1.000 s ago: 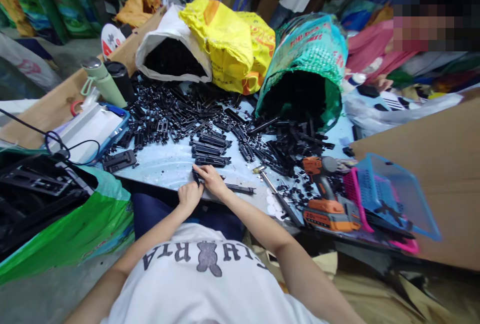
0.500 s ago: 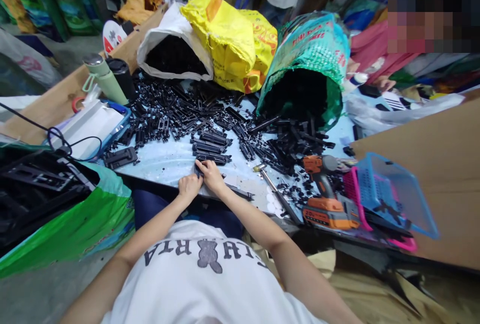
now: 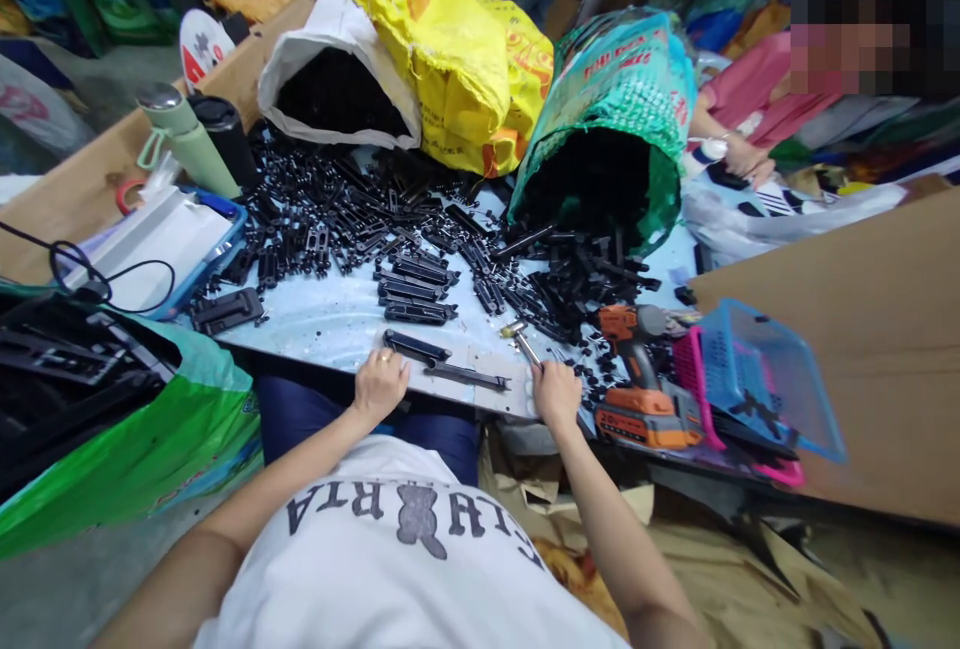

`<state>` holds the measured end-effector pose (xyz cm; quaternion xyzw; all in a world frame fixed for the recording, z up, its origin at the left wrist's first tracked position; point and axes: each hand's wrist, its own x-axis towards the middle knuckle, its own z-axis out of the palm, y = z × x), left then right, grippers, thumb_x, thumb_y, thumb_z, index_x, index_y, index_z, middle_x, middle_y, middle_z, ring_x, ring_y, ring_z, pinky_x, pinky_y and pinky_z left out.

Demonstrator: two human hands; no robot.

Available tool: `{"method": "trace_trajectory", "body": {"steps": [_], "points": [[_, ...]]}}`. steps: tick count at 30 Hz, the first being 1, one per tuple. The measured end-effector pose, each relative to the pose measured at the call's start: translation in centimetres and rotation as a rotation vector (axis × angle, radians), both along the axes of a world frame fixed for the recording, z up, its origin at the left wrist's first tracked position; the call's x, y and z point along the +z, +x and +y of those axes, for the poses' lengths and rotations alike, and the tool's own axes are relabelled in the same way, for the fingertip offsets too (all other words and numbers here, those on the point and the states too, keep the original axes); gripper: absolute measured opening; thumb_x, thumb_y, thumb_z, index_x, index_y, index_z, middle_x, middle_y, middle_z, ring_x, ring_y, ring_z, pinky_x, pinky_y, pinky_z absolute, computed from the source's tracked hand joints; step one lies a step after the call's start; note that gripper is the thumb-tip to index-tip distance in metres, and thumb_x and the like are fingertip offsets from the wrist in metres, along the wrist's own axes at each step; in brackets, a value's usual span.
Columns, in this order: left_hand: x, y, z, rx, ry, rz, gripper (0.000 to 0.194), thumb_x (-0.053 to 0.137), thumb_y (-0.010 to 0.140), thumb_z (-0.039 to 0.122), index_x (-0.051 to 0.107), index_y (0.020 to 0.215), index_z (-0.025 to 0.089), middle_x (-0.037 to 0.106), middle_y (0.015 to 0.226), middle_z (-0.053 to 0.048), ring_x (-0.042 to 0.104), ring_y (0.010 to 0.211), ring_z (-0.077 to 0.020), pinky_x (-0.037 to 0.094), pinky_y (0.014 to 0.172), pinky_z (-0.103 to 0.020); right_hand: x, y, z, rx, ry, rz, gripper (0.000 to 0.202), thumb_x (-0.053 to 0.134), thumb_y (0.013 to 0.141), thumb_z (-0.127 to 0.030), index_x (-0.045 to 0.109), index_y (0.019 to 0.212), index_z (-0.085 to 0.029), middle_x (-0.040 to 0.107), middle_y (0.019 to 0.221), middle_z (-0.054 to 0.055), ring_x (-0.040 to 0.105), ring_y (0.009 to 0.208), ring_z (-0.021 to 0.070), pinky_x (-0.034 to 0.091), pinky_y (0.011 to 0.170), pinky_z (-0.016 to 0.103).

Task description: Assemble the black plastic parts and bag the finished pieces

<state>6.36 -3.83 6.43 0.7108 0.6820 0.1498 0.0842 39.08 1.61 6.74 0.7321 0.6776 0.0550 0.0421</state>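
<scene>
My right hand (image 3: 556, 394) is closed around the handle of a hammer (image 3: 529, 347), whose brass-coloured head lies on the table pointing away from me. At the table's front edge, my left hand (image 3: 381, 381) has its fingers curled against the near side of a long black plastic part (image 3: 416, 346), by its left end. A second, slimmer black strip (image 3: 469, 375) lies just right of that part. Beyond them, several similar black assemblies (image 3: 420, 279) rest in a stacked row.
Loose black parts (image 3: 337, 209) cover the table's middle and back, before a white sack (image 3: 337, 134), a yellow sack (image 3: 450, 69) and a green sack (image 3: 600, 109). A cordless drill (image 3: 637, 399) and blue basket (image 3: 787, 379) stand right. Another person's hands (image 3: 750, 164) show far right.
My right hand has left the black part and moved right onto the hammer handle. My left hand stays near the part's left end. The view has shifted slightly.
</scene>
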Motion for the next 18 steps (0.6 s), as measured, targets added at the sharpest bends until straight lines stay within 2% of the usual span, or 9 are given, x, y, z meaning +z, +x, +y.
{"method": "trace_trajectory", "body": {"steps": [2, 4, 7, 9, 11, 13, 15, 18], "points": [[-0.1, -0.1, 0.3, -0.243, 0.136, -0.001, 0.041, 0.035, 0.09, 0.035, 0.053, 0.121, 0.014, 0.055, 0.125, -0.014, 0.048, 0.117, -0.0257, 0.038, 0.097, -0.041, 1.2, -1.7, 0.4, 0.007, -0.018, 0.032, 0.03, 0.035, 0.093, -0.034, 0.057, 0.093, -0.013, 0.06, 0.087, 0.013, 0.054, 0.082, 0.023, 0.033, 0.066, 0.03], [-0.4, -0.2, 0.5, -0.387, 0.18, 0.002, 0.047, 0.038, 0.09, 0.034, 0.043, 0.131, 0.012, 0.042, 0.138, -0.013, 0.034, 0.13, -0.0242, 0.026, 0.107, -0.042, 3.5, -4.8, 0.8, 0.03, -0.045, 0.169, 0.03, 0.033, 0.094, -0.035, 0.055, 0.096, -0.015, 0.061, 0.082, 0.009, 0.055, 0.072, 0.0199, 0.032, 0.061, 0.028], [-0.8, -0.1, 0.8, -0.403, 0.155, 0.0, 0.054, 0.038, 0.089, 0.036, 0.035, 0.136, 0.008, 0.033, 0.143, -0.013, 0.023, 0.135, -0.0231, 0.021, 0.111, -0.041, 7.4, -10.4, 0.5, 0.2, -0.052, 0.439, 0.032, 0.028, 0.095, -0.04, 0.052, 0.097, -0.019, 0.061, 0.074, 0.004, 0.056, 0.064, 0.0177, 0.033, 0.059, 0.026], [-1.1, -0.1, 0.8, -0.4, 0.132, -0.011, 0.056, 0.038, 0.089, 0.037, 0.033, 0.136, 0.008, 0.032, 0.144, -0.014, 0.021, 0.136, -0.0235, 0.021, 0.111, -0.041, 9.0, -14.0, -0.3, 0.303, -0.025, 0.545, 0.035, 0.023, 0.096, -0.041, 0.052, 0.097, -0.02, 0.061, 0.072, 0.004, 0.057, 0.062, 0.0179, 0.034, 0.058, 0.026], [-1.3, -0.1, 0.7, -0.407, 0.116, -0.027, 0.057, 0.039, 0.088, 0.038, 0.033, 0.136, 0.007, 0.034, 0.143, -0.015, 0.021, 0.136, -0.0239, 0.022, 0.11, -0.042, 9.2, -16.7, -1.3, 0.372, -0.069, 0.547, 0.038, 0.02, 0.096, -0.04, 0.052, 0.095, -0.02, 0.062, 0.07, 0.006, 0.057, 0.058, 0.019, 0.033, 0.055, 0.027], [-1.3, -0.1, 0.7, -0.416, 0.108, -0.041, 0.058, 0.042, 0.087, 0.038, 0.034, 0.135, 0.007, 0.036, 0.141, -0.016, 0.023, 0.135, -0.0243, 0.022, 0.11, -0.043, 8.4, -18.2, -2.1, 0.429, -0.182, 0.48, 0.037, 0.022, 0.095, -0.039, 0.053, 0.091, -0.02, 0.062, 0.067, 0.008, 0.056, 0.054, 0.0203, 0.031, 0.051, 0.029], [-1.3, -0.2, 0.7, -0.428, 0.108, -0.045, 0.058, 0.042, 0.087, 0.037, 0.034, 0.136, 0.008, 0.037, 0.141, -0.016, 0.024, 0.135, -0.0247, 0.021, 0.11, -0.045, 7.6, -18.1, -2.4, 0.453, -0.263, 0.409, 0.035, 0.025, 0.095, -0.04, 0.053, 0.087, -0.022, 0.062, 0.064, 0.007, 0.055, 0.051, 0.021, 0.028, 0.049, 0.029], [-0.7, -0.4, 1.1, -0.428, 0.111, -0.031, 0.051, 0.038, 0.089, 0.033, 0.036, 0.135, 0.01, 0.038, 0.14, -0.015, 0.026, 0.134, -0.0247, 0.019, 0.11, -0.047, 8.1, -15.5, -2.3, 0.37, -0.191, 0.406, 0.035, 0.024, 0.095, -0.041, 0.052, 0.086, -0.022, 0.06, 0.061, 0.005, 0.054, 0.05, 0.0204, 0.028, 0.05, 0.028]]}}
